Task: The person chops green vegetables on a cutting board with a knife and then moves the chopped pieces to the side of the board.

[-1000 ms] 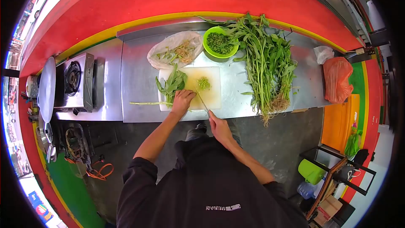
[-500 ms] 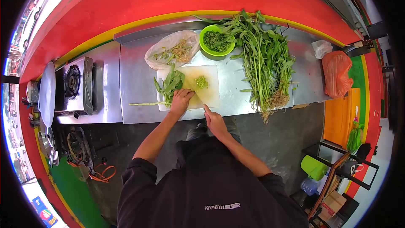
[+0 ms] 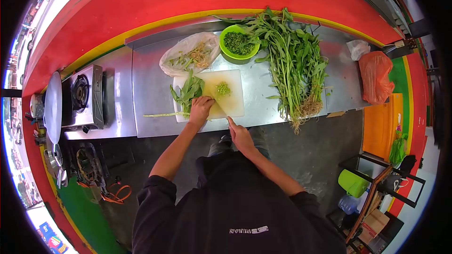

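Observation:
My left hand [image 3: 201, 109] is closed on a bunch of leafy greens [image 3: 189, 89] lying on the left half of a white cutting board [image 3: 235, 79]. My right hand [image 3: 241, 137] grips a knife [image 3: 221, 108] at the board's front edge. The blade points up and left, its edge close beside my left fingertips. A small heap of chopped green stems [image 3: 223, 88] sits right of the blade. One pale stalk [image 3: 162, 115] sticks out past the board's left side. My palm hides the gripped part of the bunch.
Behind the board are a plastic bag with root trimmings [image 3: 172, 51] and a lime-green bowl [image 3: 225, 47] of chopped greens. A large pile of rooted greens [image 3: 294, 66] covers the right side of the steel counter. A gas stove [image 3: 84, 95] stands left, an orange plastic bag [image 3: 375, 77] far right.
The view has shifted slightly. Both hands, the knife and the greens keep nearly the same places on the board.

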Available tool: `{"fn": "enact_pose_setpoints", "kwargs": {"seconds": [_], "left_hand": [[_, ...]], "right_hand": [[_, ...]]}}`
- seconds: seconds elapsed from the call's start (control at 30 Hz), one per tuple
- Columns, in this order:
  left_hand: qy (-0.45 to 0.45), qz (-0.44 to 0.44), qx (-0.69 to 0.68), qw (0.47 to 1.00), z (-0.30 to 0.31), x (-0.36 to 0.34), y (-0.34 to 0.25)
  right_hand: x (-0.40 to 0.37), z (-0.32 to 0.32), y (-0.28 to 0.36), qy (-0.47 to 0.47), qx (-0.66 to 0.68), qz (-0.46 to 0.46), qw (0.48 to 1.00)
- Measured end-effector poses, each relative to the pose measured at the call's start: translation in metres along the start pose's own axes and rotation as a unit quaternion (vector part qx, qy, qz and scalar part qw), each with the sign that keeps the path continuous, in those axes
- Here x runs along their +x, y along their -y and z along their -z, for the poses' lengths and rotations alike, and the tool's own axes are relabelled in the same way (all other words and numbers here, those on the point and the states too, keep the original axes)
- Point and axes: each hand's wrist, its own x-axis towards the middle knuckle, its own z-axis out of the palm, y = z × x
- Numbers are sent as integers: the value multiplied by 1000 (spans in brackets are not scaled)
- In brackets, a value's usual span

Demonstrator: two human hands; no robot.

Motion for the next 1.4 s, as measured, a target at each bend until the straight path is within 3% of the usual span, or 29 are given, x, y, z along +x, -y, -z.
{"fn": "enact_pose_setpoints", "kwargs": {"seconds": [0.37, 0.57, 0.73, 0.93, 1.3, 1.4], "left_hand": [[9, 3, -5, 1000, 2, 4, 0], [2, -9, -10, 1000, -4, 3, 7], [11, -20, 0, 1000, 1, 3, 3], [-7, 21, -38, 999, 0, 3, -1], [-20, 10, -28, 999, -1, 2, -3], [-23, 12, -17, 1000, -2, 1, -3]], "right_hand": [[0, 12, 9, 13, 35, -26, 999], [2, 4, -5, 13, -47, 15, 999], [23, 5, 17, 26, 6, -45, 999], [15, 16, 20, 7, 88, -39, 995], [16, -1, 10, 9, -19, -31, 999], [25, 0, 12, 12, 12, -21, 1000]]}}
